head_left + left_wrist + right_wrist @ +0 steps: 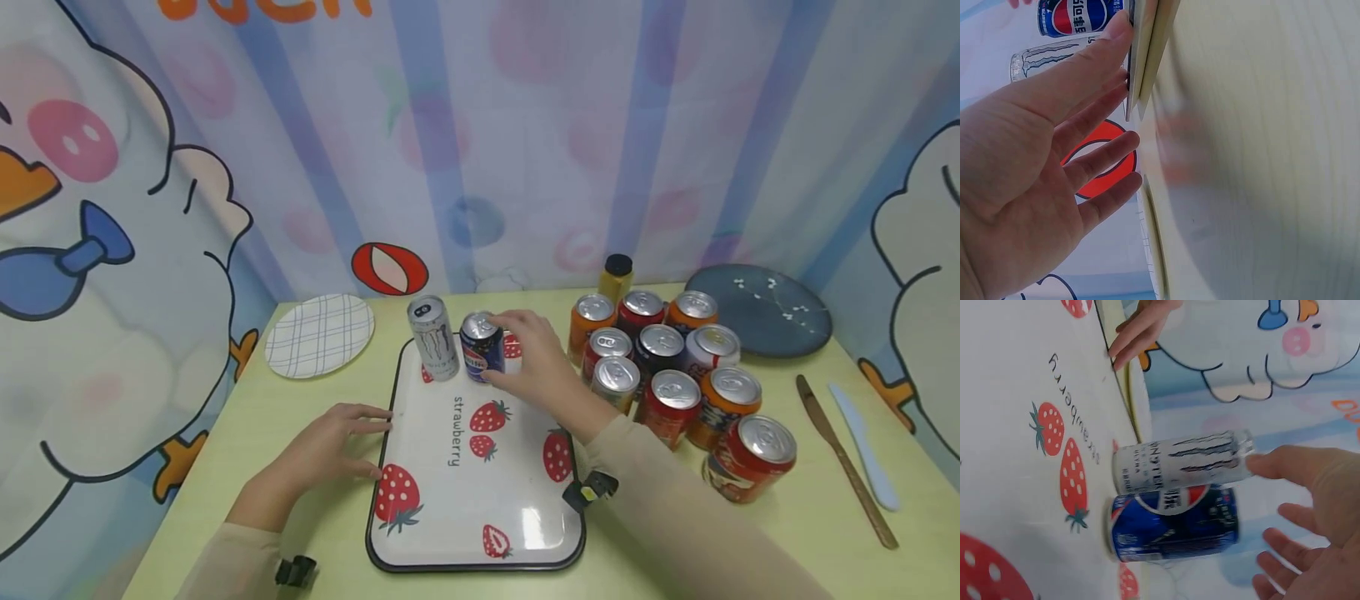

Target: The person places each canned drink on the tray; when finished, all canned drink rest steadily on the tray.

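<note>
Two cans stand on the strawberry tray (465, 492), which fills the lower middle of the head view on the pale green table (225, 467). Largest after the tray is the cluster of cans (675, 375) at right centre, about a dozen, packed upright and touching, with one red can (750, 458) leaning at the lower right edge of the group. Behind them, at upper right, lies a dark plate (765, 308); a checked plate (318, 333) sits left of the tray's top corner.

At the tray's top edge the tall white can (433, 337) and the shorter blue can (482, 346) stand side by side, touching or nearly so. The right hand (536, 358) is just beside the blue can, fingers spread and relaxed; the right wrist view shows a gap between fingertips and can, so it looks released rather than gripped. The left hand (330, 442) lies flat at the tray's left rim, fingers straight and slightly apart, tips on the edge, steadying it.

The step in hand seems to be setting the blue can down in a row. The next move, by my judgement, calls for drawing the right hand clear without nudging either can, then reaching right to the nearest can of the cluster.

A wooden knife (847, 462) and a pale blue knife (862, 446) lie at far right.
</note>
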The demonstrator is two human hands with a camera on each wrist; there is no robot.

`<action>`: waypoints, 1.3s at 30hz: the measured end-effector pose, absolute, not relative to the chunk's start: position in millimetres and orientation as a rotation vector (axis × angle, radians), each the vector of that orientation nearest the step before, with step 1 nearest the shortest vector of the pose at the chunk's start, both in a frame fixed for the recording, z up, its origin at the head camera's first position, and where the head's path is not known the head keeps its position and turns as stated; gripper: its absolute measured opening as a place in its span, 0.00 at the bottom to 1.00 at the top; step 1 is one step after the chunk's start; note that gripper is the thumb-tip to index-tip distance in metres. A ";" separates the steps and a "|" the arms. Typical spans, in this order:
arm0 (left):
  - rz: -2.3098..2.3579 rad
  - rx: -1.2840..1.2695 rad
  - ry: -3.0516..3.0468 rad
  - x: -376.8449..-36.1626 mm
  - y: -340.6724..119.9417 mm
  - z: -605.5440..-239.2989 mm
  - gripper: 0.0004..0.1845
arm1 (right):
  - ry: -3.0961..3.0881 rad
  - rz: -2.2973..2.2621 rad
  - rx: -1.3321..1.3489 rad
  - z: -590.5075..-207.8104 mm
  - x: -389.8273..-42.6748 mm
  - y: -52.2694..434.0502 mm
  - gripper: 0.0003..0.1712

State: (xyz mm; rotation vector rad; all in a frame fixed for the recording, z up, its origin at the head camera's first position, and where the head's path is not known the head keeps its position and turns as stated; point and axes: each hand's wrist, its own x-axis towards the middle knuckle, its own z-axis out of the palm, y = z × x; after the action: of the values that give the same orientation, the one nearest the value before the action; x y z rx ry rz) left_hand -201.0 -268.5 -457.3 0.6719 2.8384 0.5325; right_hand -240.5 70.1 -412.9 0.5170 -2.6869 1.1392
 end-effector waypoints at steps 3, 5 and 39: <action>0.540 0.673 2.837 -201.1 -269.0 -456.5 0.36 | -2.691 1.088 0.575 -400.7 -222.0 85.3 0.36; 0.542 0.666 2.837 -201.6 -269.4 -455.8 0.36 | -2.677 1.053 0.628 -392.7 -211.8 97.9 0.32; 0.568 0.558 2.815 -200.3 -268.9 -461.2 0.37 | -2.760 0.684 0.479 -407.4 -132.3 314.5 0.39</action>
State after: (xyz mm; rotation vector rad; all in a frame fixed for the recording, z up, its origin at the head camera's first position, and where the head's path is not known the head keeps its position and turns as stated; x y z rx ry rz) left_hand -200.3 -268.9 -461.2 0.5582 2.8152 0.5683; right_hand -132.3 314.5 -407.4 0.4793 -2.7605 0.6840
